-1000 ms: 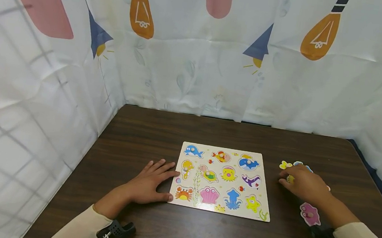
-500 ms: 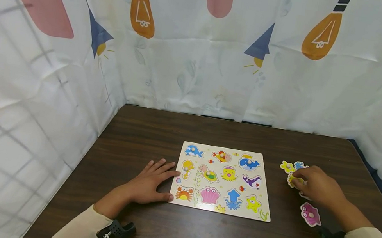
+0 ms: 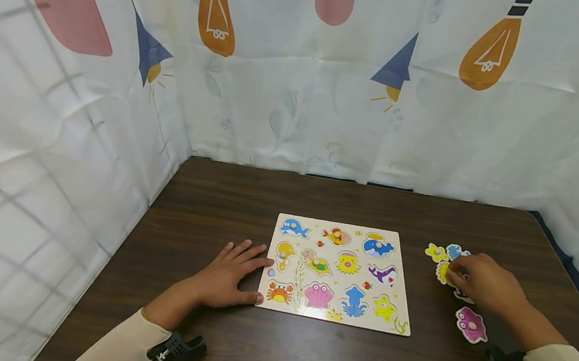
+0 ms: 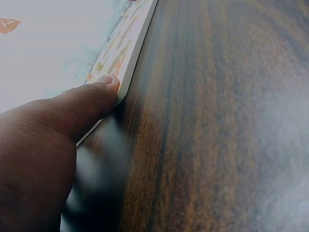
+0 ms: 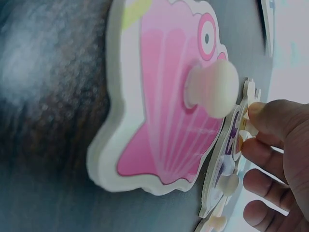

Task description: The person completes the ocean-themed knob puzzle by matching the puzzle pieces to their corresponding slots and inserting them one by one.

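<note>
A wooden sea-animal puzzle board point(image 3: 400, 241) lies flat on the dark table, with several pieces seated in it. My left hand point(image 3: 229, 274) rests flat on the table at the board's left edge. Its thumb point(image 4: 94, 99) presses against the puzzle board point(image 4: 129, 58) rim. My right hand point(image 3: 479, 281) is over a cluster of loose pieces right of the board and pinches the knob of a yellow piece point(image 3: 442, 272). A yellow star piece point(image 3: 435, 252) and a blue piece point(image 3: 453, 250) lie just beyond it. The pink shell piece point(image 3: 471, 324) point(image 5: 164, 111) lies nearer me, untouched.
Patterned white curtains point(image 3: 302, 69) close in the table on the left, back and right. The table's right edge point(image 3: 570, 260) runs close to the loose pieces. Bare dark tabletop point(image 3: 212, 201) lies behind and left of the board.
My right hand has drawn back to the right from the yellow star piece and settled on the yellow piece beside it. The left hand and the board have not moved.
</note>
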Available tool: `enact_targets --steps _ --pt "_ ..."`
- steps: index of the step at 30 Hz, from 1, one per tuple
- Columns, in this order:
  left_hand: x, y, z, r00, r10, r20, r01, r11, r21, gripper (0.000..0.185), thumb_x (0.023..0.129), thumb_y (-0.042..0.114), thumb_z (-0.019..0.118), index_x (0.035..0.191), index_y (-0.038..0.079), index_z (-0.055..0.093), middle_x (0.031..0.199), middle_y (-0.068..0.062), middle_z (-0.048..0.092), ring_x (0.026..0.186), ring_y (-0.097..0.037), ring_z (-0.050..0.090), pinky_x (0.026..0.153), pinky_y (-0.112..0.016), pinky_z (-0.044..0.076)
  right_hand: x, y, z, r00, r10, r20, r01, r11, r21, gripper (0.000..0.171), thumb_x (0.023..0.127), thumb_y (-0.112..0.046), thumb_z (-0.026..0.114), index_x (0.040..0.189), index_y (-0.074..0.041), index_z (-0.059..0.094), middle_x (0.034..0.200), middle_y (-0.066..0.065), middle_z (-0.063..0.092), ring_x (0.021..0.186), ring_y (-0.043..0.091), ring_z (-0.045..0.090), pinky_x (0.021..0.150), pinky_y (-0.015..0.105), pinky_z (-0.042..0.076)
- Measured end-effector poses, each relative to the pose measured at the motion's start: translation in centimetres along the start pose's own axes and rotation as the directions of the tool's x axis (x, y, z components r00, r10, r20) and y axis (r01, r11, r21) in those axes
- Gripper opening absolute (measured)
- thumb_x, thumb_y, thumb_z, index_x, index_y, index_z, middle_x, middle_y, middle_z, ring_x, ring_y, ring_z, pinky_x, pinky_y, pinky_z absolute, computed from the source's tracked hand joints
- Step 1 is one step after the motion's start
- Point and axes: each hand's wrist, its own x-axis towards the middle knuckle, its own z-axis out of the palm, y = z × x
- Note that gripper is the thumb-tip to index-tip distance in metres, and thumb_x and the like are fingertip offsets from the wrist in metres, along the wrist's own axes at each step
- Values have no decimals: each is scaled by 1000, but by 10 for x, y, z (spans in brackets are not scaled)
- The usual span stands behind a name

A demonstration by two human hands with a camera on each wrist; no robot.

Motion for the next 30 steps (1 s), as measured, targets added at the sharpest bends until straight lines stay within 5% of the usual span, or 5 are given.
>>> enact_targets --steps 8,15,19,24,30 --pt "1 0 0 1000 1 2 -1 1000 1 78 90 66 65 157 34 41 168 2 25 156 -32 11 122 -61 4 0 -3 2 1000 -20 -16 20 1000 -3 13 92 -21 77 100 -11 77 96 2 69 89 27 62 60 45 53" --pt "1 -1 0 1000 -3 5 3 1000 -1 78 90 66 65 157 34 41 168 2 25 156 -32 11 122 -60 4 2 -13 6 989 -128 -68 129 991 21 8 87 -11 80 93 -16 76 84 -10 60 77 13 51 61 34 46" --pt "0 0 -1 1000 2 -2 -2 1000 -14 77 91 64 66 157 33 43 168 0 27 155 -34 13 121 -61 4 4 -20 8 981 -169 -95 171 985 16 11 85 -11 82 94 -15 78 87 -9 63 81 15 55 68 39 52" --pt "0 1 0 1000 1 -6 -1 1000 -11 76 91 64 66 157 32 43 168 0 27 155 -34 13 121 -60 4 4 -26 9 988 -122 -95 123 992 13 16 85 -17 83 100 -12 78 99 2 71 96 29 64 80 55 56" --pt "0 1 0 1000 4 -3 -4 1000 -16 76 91 65 65 157 33 43 168 0 26 155 -34 12 121 -61 3 4 -30 8 995 -86 -58 86 996 -8 10 87 -22 83 93 -17 76 92 -2 68 85 20 61 70 49 56"
